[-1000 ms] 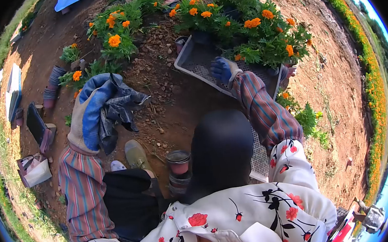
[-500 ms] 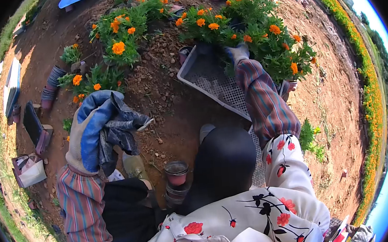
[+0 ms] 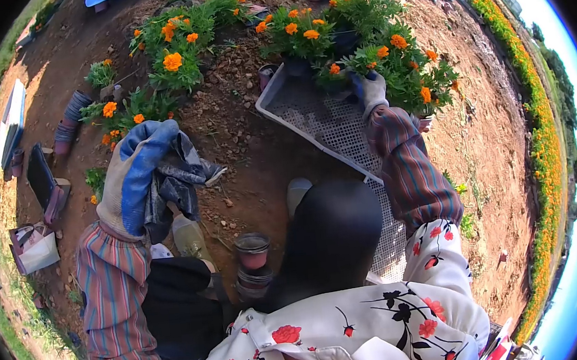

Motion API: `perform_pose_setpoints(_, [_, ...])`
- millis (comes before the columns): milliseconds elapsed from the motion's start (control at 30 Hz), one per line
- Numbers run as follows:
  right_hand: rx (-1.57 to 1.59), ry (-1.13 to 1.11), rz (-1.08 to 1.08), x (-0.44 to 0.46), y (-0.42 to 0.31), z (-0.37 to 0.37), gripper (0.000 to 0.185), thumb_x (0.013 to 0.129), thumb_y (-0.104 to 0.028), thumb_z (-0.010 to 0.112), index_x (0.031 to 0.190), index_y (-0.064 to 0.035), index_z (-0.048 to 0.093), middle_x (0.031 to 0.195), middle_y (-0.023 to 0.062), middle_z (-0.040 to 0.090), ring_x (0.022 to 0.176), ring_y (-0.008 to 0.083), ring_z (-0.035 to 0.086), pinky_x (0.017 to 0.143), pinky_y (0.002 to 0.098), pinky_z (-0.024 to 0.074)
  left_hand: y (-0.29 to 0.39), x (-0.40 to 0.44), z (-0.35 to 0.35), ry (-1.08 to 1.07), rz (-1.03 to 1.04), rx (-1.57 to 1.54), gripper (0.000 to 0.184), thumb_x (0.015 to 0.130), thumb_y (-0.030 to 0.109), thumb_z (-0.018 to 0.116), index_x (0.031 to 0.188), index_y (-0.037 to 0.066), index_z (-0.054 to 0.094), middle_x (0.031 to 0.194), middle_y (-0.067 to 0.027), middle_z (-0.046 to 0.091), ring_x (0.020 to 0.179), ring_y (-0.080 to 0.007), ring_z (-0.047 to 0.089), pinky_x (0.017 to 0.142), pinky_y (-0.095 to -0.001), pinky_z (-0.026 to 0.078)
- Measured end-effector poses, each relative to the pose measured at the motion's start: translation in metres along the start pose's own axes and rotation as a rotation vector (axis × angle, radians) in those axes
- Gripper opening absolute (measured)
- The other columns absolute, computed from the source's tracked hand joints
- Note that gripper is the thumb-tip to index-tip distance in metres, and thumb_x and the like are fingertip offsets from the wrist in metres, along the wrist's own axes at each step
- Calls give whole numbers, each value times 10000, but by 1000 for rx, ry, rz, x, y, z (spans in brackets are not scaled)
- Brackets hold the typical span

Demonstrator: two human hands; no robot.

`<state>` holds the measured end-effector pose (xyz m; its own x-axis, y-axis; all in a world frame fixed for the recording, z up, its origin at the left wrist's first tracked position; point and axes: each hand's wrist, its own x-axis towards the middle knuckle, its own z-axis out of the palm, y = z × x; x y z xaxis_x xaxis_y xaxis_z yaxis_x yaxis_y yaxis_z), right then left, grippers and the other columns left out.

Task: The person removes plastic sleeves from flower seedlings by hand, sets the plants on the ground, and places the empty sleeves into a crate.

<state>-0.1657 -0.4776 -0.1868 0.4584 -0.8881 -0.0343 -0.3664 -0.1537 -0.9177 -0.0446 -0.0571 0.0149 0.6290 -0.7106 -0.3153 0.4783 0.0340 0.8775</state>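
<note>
My left hand, in a blue-and-white work glove, is closed around crumpled dark plastic that hangs in folds with one pale edge. It is held up left of my knees. My right hand, gloved too, reaches over the right side of a grey mesh tray. Its fingers are closed at the base of a marigold plant with orange flowers, and leaves hide the fingertips. More potted marigolds crowd the tray's far end.
Stacked small pots stand between my legs. Another pot stack leans at the left, near a dark open box and a white bag. More marigolds grow ahead on the bare soil. A dark rounded knee is in front of the tray.
My right hand has drawn back slightly toward me and to the right, shifting the marigold leaves near it. My left hand keeps hold of the dark plastic. The view has shifted slightly.
</note>
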Motion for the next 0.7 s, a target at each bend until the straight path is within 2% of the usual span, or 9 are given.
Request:
perform_pose_setpoints(233, [516,-470,7,-113,-185,-25,229,799,-62,594,1011,20,580,947,87,615,789,181,602,681,282,490,-36,6,10,-221,-79,-15,277,873,161,523,1099,11,471,850,-69,576,698,-158,608,642,-317,533])
perform_pose_setpoints(267, [525,-486,-7,-125,-201,-24,229,799,-62,594,1011,20,580,947,87,615,789,181,602,681,282,490,-49,12,7,-261,-81,13,353,867,215,537,1145,14,451,949,-87,563,803,-159,593,692,-291,512])
perform_pose_setpoints(300, [485,-605,-170,-136,-215,-23,237,813,-59,565,1035,23,562,980,100,603,814,213,603,700,299,497,-55,16,4,-298,-84,42,431,861,268,551,1190,17,430,1049,-105,550,907,-160,578,742,-264,490])
perform_pose_setpoints(367, [453,-741,-347,-151,-233,-11,245,827,-55,536,1058,26,544,1014,113,591,839,245,605,719,316,504,-40,9,18,-354,-167,-200,455,886,318,483,1234,43,384,970,-83,562,841,-168,595,713,-295,510])
perform_pose_setpoints(433, [853,-951,-72,-165,-248,7,260,849,-73,508,1093,15,524,1000,106,590,829,258,606,712,327,507,-30,2,33,-404,-242,-449,480,912,368,416,1279,69,338,890,-62,574,774,-176,612,683,-325,530])
perform_pose_setpoints(500, [861,-1002,-63,-178,-255,26,275,853,-90,513,1111,6,513,966,103,593,821,234,606,715,341,505,-23,-2,40,-474,-6,-751,579,902,449,377,1334,83,259,920,-66,575,799,-185,611,703,-325,528])
perform_pose_setpoints(567, [630,-885,-52,-185,-248,48,275,869,-120,500,1119,-5,512,953,101,592,785,210,608,712,348,503,-22,-8,35,-437,20,-707,538,894,416,428,1286,61,327,1001,-84,560,846,-165,593,715,-289,507])
perform_pose_setpoints(600, [617,-956,13,-189,-243,58,300,898,-159,450,1156,-10,488,1043,99,564,892,192,581,808,356,469,-21,-11,30,-425,23,-669,499,886,384,478,1237,39,396,1083,-103,546,893,-146,576,728,-252,486])
perform_pose_setpoints(700, [631,-1243,201,-192,-217,73,312,892,-217,473,1132,-20,501,1065,67,566,967,143,542,840,311,431,-25,4,5,-407,77,-251,391,876,317,519,1140,33,461,939,-55,577,763,-124,596,700,-278,516])
